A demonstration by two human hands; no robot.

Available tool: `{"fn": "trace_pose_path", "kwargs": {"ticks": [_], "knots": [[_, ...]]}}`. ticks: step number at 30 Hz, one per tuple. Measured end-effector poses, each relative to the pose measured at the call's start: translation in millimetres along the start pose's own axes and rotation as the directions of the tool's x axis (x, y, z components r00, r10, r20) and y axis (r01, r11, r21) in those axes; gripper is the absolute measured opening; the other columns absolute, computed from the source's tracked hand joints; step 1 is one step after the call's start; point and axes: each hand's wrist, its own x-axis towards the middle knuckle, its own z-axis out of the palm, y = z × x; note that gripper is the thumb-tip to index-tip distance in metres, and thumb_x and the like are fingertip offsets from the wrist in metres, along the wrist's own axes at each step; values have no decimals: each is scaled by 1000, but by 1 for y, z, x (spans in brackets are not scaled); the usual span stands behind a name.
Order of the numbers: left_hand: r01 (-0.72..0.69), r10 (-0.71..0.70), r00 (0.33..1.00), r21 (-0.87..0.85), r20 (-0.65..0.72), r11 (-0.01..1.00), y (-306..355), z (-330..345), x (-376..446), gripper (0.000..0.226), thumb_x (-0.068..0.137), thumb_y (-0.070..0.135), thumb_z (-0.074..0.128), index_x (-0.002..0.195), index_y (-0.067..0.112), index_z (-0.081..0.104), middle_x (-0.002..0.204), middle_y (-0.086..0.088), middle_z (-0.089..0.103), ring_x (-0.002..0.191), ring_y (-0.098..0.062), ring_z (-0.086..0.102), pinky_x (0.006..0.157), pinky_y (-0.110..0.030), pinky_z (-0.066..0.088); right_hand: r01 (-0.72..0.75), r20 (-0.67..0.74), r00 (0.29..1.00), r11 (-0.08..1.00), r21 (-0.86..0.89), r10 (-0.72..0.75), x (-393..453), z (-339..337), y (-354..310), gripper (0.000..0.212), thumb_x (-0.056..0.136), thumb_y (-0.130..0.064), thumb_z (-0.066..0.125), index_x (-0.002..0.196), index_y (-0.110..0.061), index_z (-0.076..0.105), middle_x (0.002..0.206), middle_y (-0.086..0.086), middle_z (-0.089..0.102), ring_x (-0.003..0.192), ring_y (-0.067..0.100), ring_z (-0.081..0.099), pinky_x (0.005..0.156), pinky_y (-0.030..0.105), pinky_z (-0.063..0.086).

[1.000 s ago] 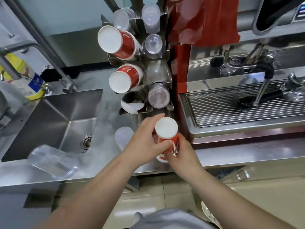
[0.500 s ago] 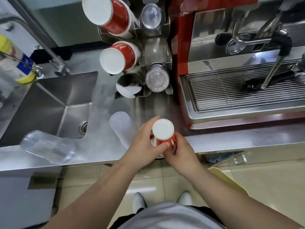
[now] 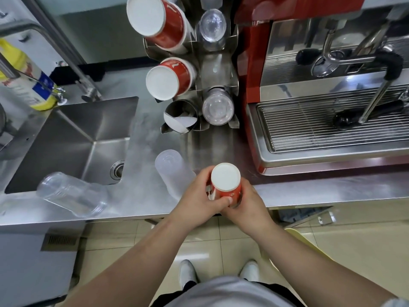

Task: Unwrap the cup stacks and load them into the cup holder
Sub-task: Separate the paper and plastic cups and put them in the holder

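Both hands are wrapped around the red cup stack (image 3: 225, 185) right at the front edge of the steel counter (image 3: 309, 191), white base facing up: the left hand (image 3: 197, 200) grips it from the left with the thumb across the red side, and the right hand (image 3: 247, 204) clasps it from the right and below, fingers curled tight. Just left of the stack, touching the left hand, a frosted plastic sleeve of cups (image 3: 170, 167) lies on the counter. Farther left of the stack, a clear cup stack (image 3: 70, 196) lies on its side along the front lip of the sink (image 3: 73, 138). Behind the stack stands the metal cup holder (image 3: 217, 69): an almost empty tube (image 3: 180, 116) nearest, a clear cup stack beside it, then two bigger red stacks, one (image 3: 168, 78) over the tube and one (image 3: 157, 21) at the very back. To the right of the stack sits the red coffee machine (image 3: 252, 85) with its drip grate (image 3: 332, 125). Far left of the stack, past the sink, a yellow bottle (image 3: 28, 78) stands by the tap (image 3: 88, 94).
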Motion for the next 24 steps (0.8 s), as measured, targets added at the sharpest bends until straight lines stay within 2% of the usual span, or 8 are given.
{"fn": "trace_pose_path", "kwargs": {"ticks": [4,9,14,16,19,24], "knots": [[2,-2,1000,-9,-12,1000,2,-2,-4,66,74,15,80,126,38,48,121,21,59,116,5,53,97,-22,47,6,-25,1000,1000,-23,-6,0,3,2,78,56,-45,78,126,-34,44,124,-9,56,112,13,55,88,35,51],[-24,25,999,23,-26,999,3,-3,-13,65,73,14,82,125,35,50,117,24,59,113,6,53,92,-14,46,56,-34,998,998,-15,-56,-6,1,5,80,53,-51,79,125,-35,47,121,-9,58,111,13,55,90,37,50],[-58,58,996,2,-72,998,13,-7,-27,64,72,11,82,116,44,50,117,22,59,112,7,55,86,-8,45,130,-18,991,991,7,-130,-14,-7,-1,79,59,-37,84,128,-34,45,122,-10,48,113,11,48,88,21,41],[-86,85,992,-9,-98,996,22,-9,-35,65,72,8,83,114,45,50,116,23,60,110,9,55,84,-5,44,166,-22,986,986,10,-166,-18,-12,-8,78,60,-34,85,127,-37,44,121,-12,46,113,8,48,89,19,41],[-159,155,977,-15,-149,987,41,-16,-46,67,69,8,85,114,44,51,115,28,60,112,8,55,87,-5,42,227,-53,973,973,37,-225,-22,-24,-27,82,58,-34,86,129,-37,46,125,-15,46,118,7,48,97,28,45],[-291,297,925,57,-237,955,71,-34,-59,70,62,28,83,114,60,48,120,29,56,121,1,53,98,-17,45,365,-30,931,930,49,-364,-25,-44,-68,87,58,-34,86,135,-34,43,131,-15,44,123,6,43,104,38,42]]}}
